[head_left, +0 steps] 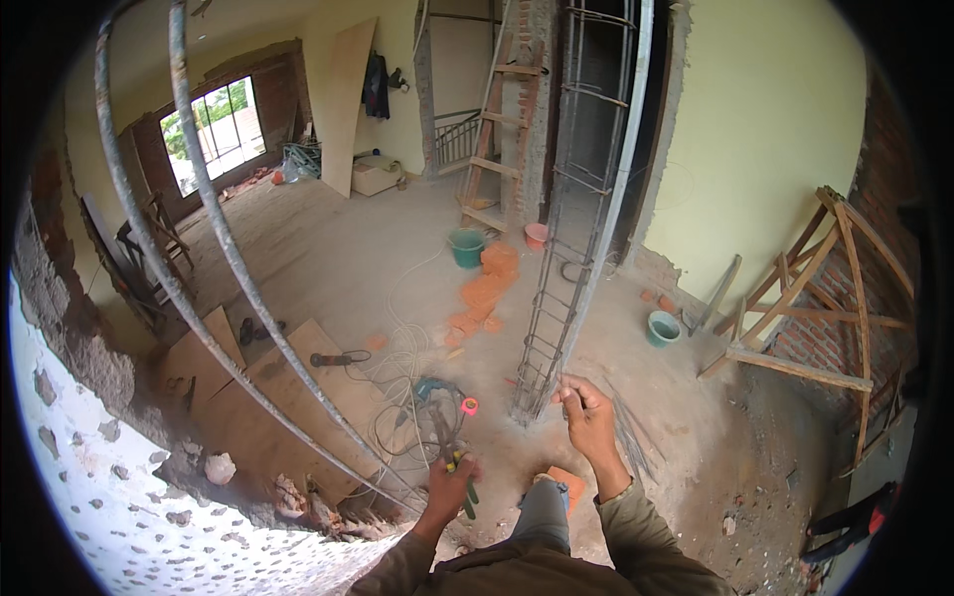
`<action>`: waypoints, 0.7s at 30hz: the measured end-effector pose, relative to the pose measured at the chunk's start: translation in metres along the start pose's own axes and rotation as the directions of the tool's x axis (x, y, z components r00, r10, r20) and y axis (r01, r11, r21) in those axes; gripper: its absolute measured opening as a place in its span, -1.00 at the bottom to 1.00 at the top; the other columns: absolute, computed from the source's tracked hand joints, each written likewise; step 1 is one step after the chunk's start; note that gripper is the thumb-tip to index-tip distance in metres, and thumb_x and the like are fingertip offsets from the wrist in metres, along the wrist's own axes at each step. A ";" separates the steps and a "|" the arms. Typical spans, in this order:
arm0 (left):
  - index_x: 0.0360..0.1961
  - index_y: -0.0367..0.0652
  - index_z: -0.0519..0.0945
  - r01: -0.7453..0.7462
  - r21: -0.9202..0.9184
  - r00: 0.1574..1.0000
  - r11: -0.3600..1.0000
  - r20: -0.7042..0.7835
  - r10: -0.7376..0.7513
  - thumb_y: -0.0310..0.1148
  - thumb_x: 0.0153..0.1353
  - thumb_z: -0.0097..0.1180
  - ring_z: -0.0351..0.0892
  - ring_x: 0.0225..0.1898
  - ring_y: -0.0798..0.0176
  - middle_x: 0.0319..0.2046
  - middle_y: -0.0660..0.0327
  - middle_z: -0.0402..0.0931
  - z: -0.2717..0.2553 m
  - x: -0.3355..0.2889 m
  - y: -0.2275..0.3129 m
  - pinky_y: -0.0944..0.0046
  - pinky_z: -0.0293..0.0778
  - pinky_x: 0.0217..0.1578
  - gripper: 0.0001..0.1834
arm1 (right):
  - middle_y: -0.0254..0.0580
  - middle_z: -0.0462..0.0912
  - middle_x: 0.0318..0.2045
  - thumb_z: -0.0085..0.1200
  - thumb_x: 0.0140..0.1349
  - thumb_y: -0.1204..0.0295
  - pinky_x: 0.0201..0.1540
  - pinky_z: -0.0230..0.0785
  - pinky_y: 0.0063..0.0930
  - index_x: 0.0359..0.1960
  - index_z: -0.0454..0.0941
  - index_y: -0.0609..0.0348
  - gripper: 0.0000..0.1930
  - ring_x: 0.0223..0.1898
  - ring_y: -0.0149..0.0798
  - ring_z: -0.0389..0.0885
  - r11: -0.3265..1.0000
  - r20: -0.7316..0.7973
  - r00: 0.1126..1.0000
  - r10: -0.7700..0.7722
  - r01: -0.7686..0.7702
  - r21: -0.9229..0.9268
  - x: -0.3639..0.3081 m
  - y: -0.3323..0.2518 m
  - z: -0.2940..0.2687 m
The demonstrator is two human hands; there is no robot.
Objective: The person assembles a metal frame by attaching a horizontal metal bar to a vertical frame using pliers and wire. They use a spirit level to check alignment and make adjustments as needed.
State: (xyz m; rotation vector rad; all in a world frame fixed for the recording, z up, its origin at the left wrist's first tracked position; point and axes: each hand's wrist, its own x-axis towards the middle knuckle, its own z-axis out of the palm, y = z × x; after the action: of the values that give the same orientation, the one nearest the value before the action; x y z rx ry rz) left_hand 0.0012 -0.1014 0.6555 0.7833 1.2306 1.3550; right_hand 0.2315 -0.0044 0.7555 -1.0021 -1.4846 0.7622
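head view: left hand [449, 482] grips dark metal pliers [449, 447] with yellow-green handles, just left of the tall ribbed steel rebar cage [571, 248]. right hand [588, 415] pinches thin wire beside the cage's base on the dusty concrete floor [328, 258].

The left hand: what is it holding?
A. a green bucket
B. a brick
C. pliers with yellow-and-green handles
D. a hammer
C: the left hand grips pliers by their yellow-and-green handles, the jaws pointing up and away, while the right hand is up by the rebar cage.
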 end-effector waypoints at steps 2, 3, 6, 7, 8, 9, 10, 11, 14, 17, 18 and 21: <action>-0.21 -0.29 0.61 -0.065 -0.046 0.998 0.997 -0.003 0.065 -0.33 0.38 0.19 0.65 -0.38 0.33 -0.37 0.19 0.64 0.017 0.004 0.026 0.30 0.59 -0.32 -0.81 | -0.15 0.75 -0.33 0.07 0.42 0.47 -0.21 0.52 -0.43 0.03 0.65 0.24 -0.77 -0.34 -0.33 0.70 0.993 0.088 0.996 -0.032 0.042 -0.112 -0.020 -0.002 0.018; -0.22 -0.28 0.62 -0.123 -0.087 0.992 0.989 0.008 0.124 -0.33 0.37 0.20 0.65 -0.37 0.36 -0.38 0.23 0.64 0.023 0.006 0.038 0.31 0.58 -0.31 -0.81 | -0.12 0.76 -0.33 0.08 0.40 0.47 -0.20 0.53 -0.41 0.02 0.65 0.22 -0.77 -0.33 -0.29 0.71 0.987 0.125 0.990 -0.066 0.083 -0.139 -0.031 -0.002 0.026; -0.24 -0.28 0.64 -0.269 -0.011 0.958 0.963 0.102 0.269 -0.38 0.35 0.22 0.61 -0.38 0.42 -0.41 0.28 0.62 0.029 0.009 0.067 0.35 0.55 -0.31 -0.84 | -0.03 0.75 -0.31 0.11 0.34 0.52 -0.19 0.56 -0.34 -0.03 0.69 0.17 -0.78 -0.30 -0.08 0.74 0.969 0.216 0.966 -0.139 0.177 -0.171 -0.060 -0.005 0.047; -0.24 -0.28 0.64 -0.280 0.075 0.958 0.957 0.084 0.274 -0.39 0.34 0.22 0.59 -0.38 0.43 -0.41 0.29 0.62 0.028 0.008 0.072 0.36 0.53 -0.32 -0.86 | -0.03 0.75 -0.32 0.11 0.34 0.52 -0.19 0.56 -0.34 -0.03 0.69 0.17 -0.79 -0.30 -0.09 0.74 0.969 0.247 0.960 -0.130 0.176 -0.175 -0.068 -0.006 0.053; -0.24 -0.28 0.64 -0.328 0.129 0.944 0.936 0.084 0.319 -0.41 0.33 0.22 0.58 -0.38 0.44 -0.41 0.29 0.61 0.027 0.009 0.075 0.37 0.52 -0.32 -0.87 | -0.03 0.75 -0.32 0.11 0.34 0.52 -0.20 0.55 -0.34 -0.04 0.69 0.17 -0.79 -0.30 -0.10 0.73 0.967 0.265 0.954 -0.139 0.188 -0.170 -0.074 -0.007 0.057; -0.24 -0.28 0.64 -0.385 0.176 0.923 0.906 0.094 0.374 -0.43 0.33 0.23 0.57 -0.39 0.45 -0.40 0.30 0.61 0.025 0.008 0.076 0.37 0.51 -0.33 -0.88 | -0.04 0.75 -0.33 0.11 0.33 0.52 -0.20 0.55 -0.34 -0.05 0.69 0.18 -0.79 -0.30 -0.10 0.73 0.967 0.284 0.947 -0.148 0.198 -0.158 -0.079 -0.008 0.060; -0.24 -0.29 0.64 -0.358 0.168 0.933 0.918 0.088 0.348 -0.44 0.32 0.22 0.56 -0.39 0.45 -0.41 0.30 0.60 0.023 0.007 0.076 0.38 0.50 -0.33 -0.89 | -0.05 0.72 -0.37 0.12 0.33 0.53 -0.23 0.53 -0.33 -0.05 0.69 0.19 -0.79 -0.33 -0.10 0.71 0.971 0.299 0.942 -0.150 0.198 -0.137 -0.082 -0.009 0.061; -0.24 -0.29 0.63 -0.343 0.155 0.939 0.927 0.086 0.333 -0.45 0.32 0.21 0.55 -0.40 0.44 -0.41 0.30 0.59 0.020 0.005 0.075 0.38 0.49 -0.33 -0.89 | -0.05 0.71 -0.37 0.12 0.33 0.52 -0.23 0.52 -0.34 -0.06 0.68 0.20 -0.80 -0.33 -0.11 0.70 0.977 0.285 0.950 -0.126 0.169 -0.131 -0.084 -0.009 0.062; -0.23 -0.31 0.63 -0.275 0.034 0.959 0.961 0.079 0.271 -0.46 0.32 0.21 0.57 -0.39 0.42 -0.40 0.28 0.60 0.014 0.002 0.074 0.37 0.50 -0.32 -0.89 | -0.07 0.67 -0.36 0.14 0.34 0.50 -0.22 0.47 -0.39 -0.10 0.67 0.23 -0.83 -0.32 -0.17 0.67 0.988 0.257 0.961 -0.099 0.127 -0.093 -0.085 -0.009 0.065; -0.22 -0.32 0.63 -0.242 -0.093 0.967 0.966 0.062 0.248 -0.46 0.32 0.22 0.61 -0.36 0.38 -0.38 0.25 0.62 0.014 -0.001 0.077 0.35 0.53 -0.28 -0.88 | -0.15 0.62 -0.35 0.15 0.37 0.47 -0.22 0.41 -0.46 -0.14 0.67 0.25 -0.86 -0.32 -0.29 0.59 0.994 0.141 0.985 -0.098 0.105 -0.039 -0.086 -0.005 0.072; -0.22 -0.32 0.63 -0.255 -0.137 0.962 0.957 0.067 0.266 -0.46 0.32 0.22 0.63 -0.35 0.37 -0.37 0.24 0.63 0.015 -0.001 0.078 0.35 0.54 -0.27 -0.88 | -0.18 0.60 -0.35 0.16 0.37 0.45 -0.21 0.39 -0.48 -0.14 0.67 0.25 -0.86 -0.32 -0.33 0.56 0.997 0.121 0.990 -0.074 0.073 0.007 -0.087 -0.004 0.076; -0.22 -0.33 0.63 -0.270 -0.101 0.960 0.958 0.048 0.275 -0.46 0.33 0.23 0.65 -0.32 0.35 -0.36 0.22 0.65 0.017 -0.004 0.082 0.33 0.56 -0.24 -0.88 | -0.26 0.56 -0.35 0.17 0.39 0.42 -0.23 0.35 -0.51 -0.16 0.67 0.25 -0.85 -0.33 -0.40 0.50 0.978 0.151 0.986 0.064 -0.092 0.190 -0.094 -0.001 0.084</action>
State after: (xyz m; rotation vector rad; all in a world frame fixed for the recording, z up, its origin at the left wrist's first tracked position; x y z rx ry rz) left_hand -0.0049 -0.0905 0.7381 0.9473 1.0296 1.5873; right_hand 0.1489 -0.0837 0.7022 -0.8742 -1.4666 1.0356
